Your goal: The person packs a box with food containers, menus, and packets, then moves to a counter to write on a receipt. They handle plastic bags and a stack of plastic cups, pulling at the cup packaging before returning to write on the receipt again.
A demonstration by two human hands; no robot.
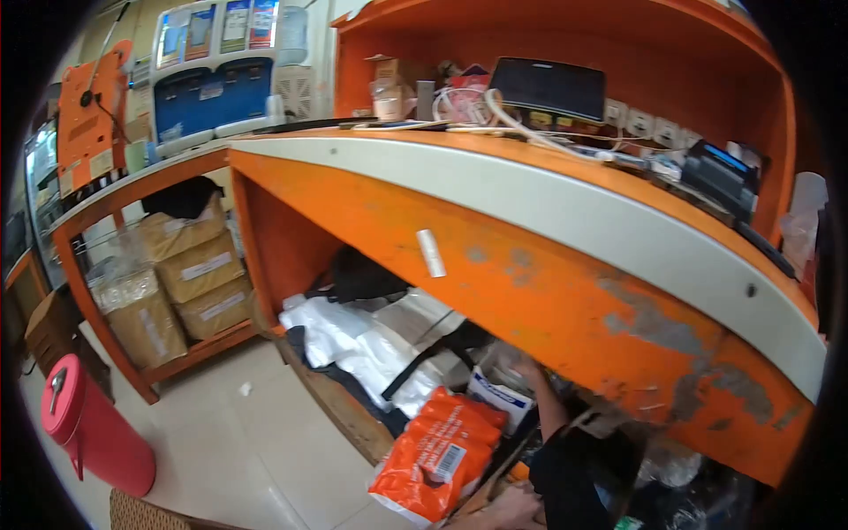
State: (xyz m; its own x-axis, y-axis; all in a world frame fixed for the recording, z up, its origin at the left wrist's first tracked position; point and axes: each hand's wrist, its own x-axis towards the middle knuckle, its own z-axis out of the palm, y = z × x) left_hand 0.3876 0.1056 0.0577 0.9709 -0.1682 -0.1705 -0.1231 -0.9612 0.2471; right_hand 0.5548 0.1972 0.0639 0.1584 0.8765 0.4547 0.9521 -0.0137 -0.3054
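Blue-and-white package (500, 399) sits among clutter under the orange counter (530, 309), the right hand (530, 374) beside it; whether those fingers grip, I can't tell. The left hand (514, 509) is low, its grip unclear. An orange bag (433, 459) and the counter's overhanging front crowd the reach.

The low wooden shelf (329, 408) under the orange counter (565, 305) bore 1 black bag (367, 279) toward its back. White plastic (340, 334) lay over dark cloth (352, 413) along the front edge; 1 orange bag (442, 455) lapped that edge, near a blue-and-white packet (501, 399).
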